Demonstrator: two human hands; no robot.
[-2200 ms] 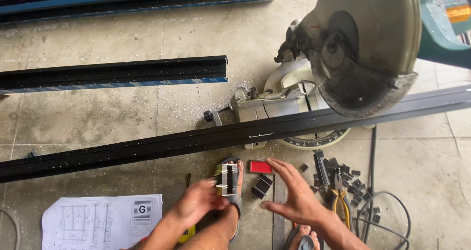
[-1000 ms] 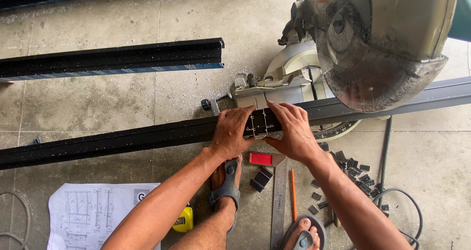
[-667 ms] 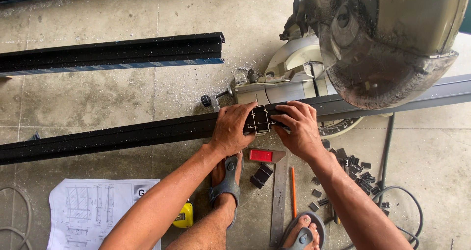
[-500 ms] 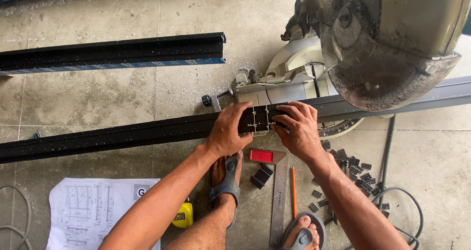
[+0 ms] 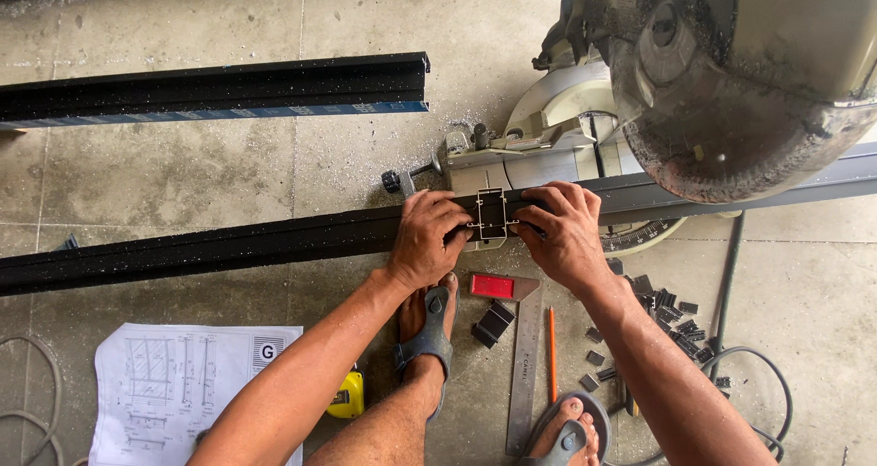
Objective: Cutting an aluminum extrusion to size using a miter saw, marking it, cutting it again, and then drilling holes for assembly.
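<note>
- Short black metal offcut (image 5: 491,217), showing its hollow cross-section with pale inner lines, sits against the long black aluminium profile (image 5: 228,245) in the head view, pinched between both hands just in front of the saw base.
- Left hand (image 5: 426,238) lies over the profile from the near side, its fingers curled shut on the offcut's left edge and its thumb on the rail.
- Right hand (image 5: 566,233) grips the same piece from the right, fingers bent over the top of the profile and closed on the offcut; the two hands are near each other, with only the offcut between them.
- That long profile runs across the tiled concrete floor (image 5: 183,174) from the left edge to the right edge, passing under the grey mitre saw (image 5: 731,73), whose dusty round blade guard fills the top right corner.
- A second black profile with a blue strip (image 5: 219,91) lies parallel, farther away, toward the top left corner.
- Near the bottom edge lie a steel square with a red handle (image 5: 523,356), an orange pencil (image 5: 553,347) just beside it, and small black cut pieces (image 5: 671,311) scattered to the right.
- A white printed drawing sheet (image 5: 174,388) rests at the bottom left, with a yellow tape measure (image 5: 347,395) beside it.
- Two sandalled feet (image 5: 427,324) stand between the forearms.
</note>
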